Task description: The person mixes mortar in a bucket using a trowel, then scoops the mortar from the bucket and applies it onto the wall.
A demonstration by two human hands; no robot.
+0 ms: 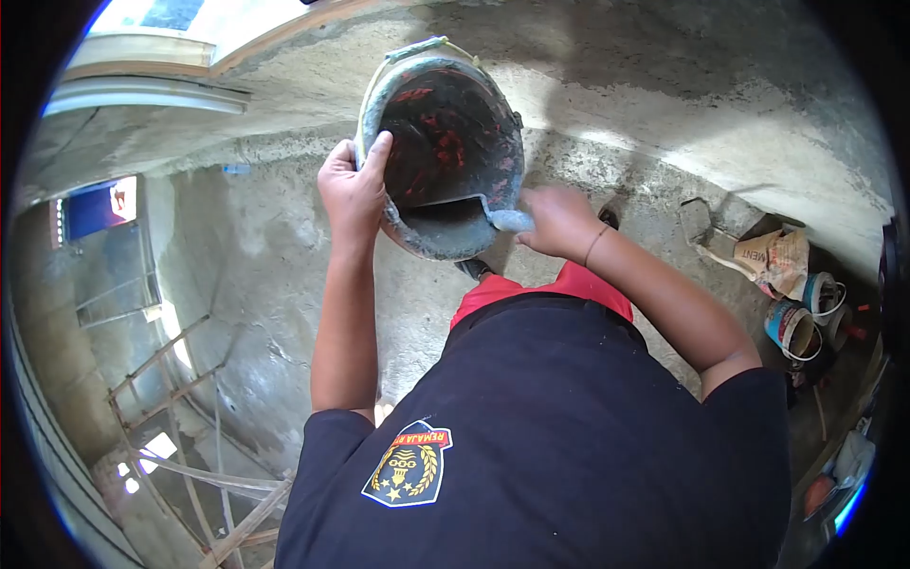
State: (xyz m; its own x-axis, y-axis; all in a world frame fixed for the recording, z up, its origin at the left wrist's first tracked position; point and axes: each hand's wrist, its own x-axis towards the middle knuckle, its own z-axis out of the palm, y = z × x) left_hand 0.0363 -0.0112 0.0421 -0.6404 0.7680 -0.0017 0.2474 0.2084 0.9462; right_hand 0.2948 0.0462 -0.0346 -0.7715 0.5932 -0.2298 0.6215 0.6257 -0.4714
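A dark, cement-crusted bucket [445,133] is tilted with its mouth toward me, and red patches show on its inner wall. My left hand [355,185] is closed on the bucket's left rim, thumb over the edge. Slightly blurred, my right hand [561,224] grips the grey handle of a trowel [510,221] at the lower right of the rim. The trowel's blade reaches into the bucket's mouth near the lower wall. The bucket's wire handle [417,47] lies along its far rim.
Bare concrete walls surround me. At the right stand several paint pails [792,327] and a torn cement bag [773,261]. Wooden poles [242,522] form a frame at lower left. A window frame [142,47] is at upper left.
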